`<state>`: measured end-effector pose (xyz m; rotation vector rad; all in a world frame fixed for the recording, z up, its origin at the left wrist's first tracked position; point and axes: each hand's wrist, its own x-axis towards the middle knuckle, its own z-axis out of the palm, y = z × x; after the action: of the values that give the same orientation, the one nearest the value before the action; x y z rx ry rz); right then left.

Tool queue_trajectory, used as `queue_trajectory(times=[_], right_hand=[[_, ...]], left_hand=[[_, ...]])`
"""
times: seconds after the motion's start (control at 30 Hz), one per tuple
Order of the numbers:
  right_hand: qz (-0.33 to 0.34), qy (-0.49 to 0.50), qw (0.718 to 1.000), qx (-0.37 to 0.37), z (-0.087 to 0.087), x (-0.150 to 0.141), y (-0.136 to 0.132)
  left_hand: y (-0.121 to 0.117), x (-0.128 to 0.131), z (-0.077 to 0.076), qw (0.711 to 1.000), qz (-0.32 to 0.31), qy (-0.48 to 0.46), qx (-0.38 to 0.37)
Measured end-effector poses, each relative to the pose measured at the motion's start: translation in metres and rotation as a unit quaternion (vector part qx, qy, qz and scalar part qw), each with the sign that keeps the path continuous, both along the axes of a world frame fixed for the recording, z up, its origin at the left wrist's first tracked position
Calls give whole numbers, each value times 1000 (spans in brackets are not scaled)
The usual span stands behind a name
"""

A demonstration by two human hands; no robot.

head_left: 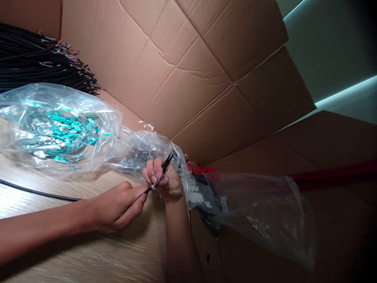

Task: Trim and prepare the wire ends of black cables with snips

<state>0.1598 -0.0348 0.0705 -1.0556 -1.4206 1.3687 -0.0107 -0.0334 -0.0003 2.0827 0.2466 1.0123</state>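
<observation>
By the right edge of the desk (97, 255) | your left hand (123, 206) pinches the black cable (44, 193); your right hand (169, 184) curls tightly round dark tweezers (168, 160) | risk: prongs point over the clear bag (154, 140); careless swing might snag plastic.

A slender black cable (41, 192) is curving gently along the surface (118, 253), its smooth jacket running out of sight under the left forearm (59, 216). A dark cable end (149, 190) is poking out of the left hand (122, 206), its tip blurring too much for me to read from here. Black tweezers (167, 162) are jutting at a slant from the right hand (171, 184), their 2 pointed tips standing slightly apart and facing away from the cable end.
</observation>
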Motion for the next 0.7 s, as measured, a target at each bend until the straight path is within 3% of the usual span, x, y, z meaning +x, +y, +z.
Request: queue_trajectory(times=[0.2,0.53,0.7], right_hand=[[15,46,999,-19,-1,-4,5],[44,-127,990,-41,1,-8,6],[-52,-144,988,2,12,0,3]], left_hand=[[2,3,-4,999,8,-34,31],[5,3,1,988,58,-101,106],[5,2,3,990,75,-108,48]])
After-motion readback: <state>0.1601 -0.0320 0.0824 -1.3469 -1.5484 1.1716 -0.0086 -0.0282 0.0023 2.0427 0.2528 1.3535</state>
